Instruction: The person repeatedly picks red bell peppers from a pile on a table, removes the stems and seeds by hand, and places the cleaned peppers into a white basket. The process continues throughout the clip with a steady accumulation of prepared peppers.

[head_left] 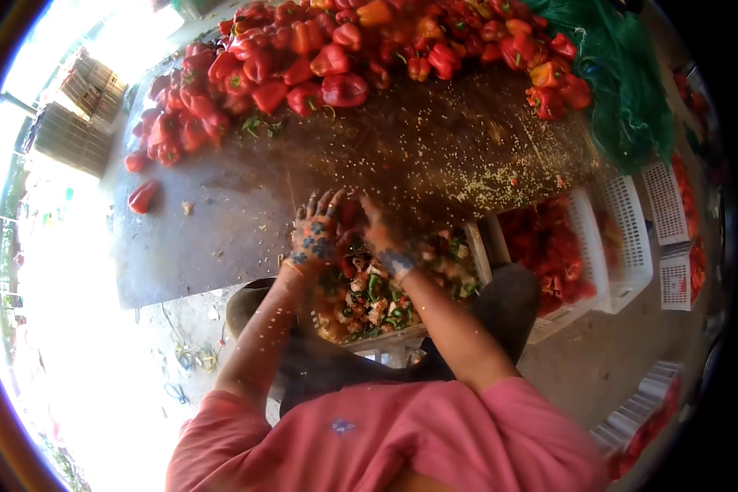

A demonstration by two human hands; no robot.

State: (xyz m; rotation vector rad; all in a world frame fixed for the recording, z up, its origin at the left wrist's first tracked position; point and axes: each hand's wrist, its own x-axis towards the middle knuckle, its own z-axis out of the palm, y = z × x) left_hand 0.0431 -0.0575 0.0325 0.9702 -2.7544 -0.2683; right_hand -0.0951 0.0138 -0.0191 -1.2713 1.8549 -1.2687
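Note:
A blurred red bell pepper (350,216) sits between my two hands at the near edge of the table, above a crate. My left hand (314,233), with dark patches on its back, grips the pepper from the left, its fingers reaching forward. On the other side my right hand (384,233) presses against it, smeared by motion; its fingertips are partly hidden. Below the hands, between my knees, the crate holds a heap of pepper cores (372,299), pale seed clumps and green stems.
Whole red and orange peppers (303,57) are piled along the far side of the brown table (221,238). Seeds (500,176) are scattered at its right. A green net (627,90) hangs there. White crates (629,238) and red pepper pieces (549,254) stand right of my knee.

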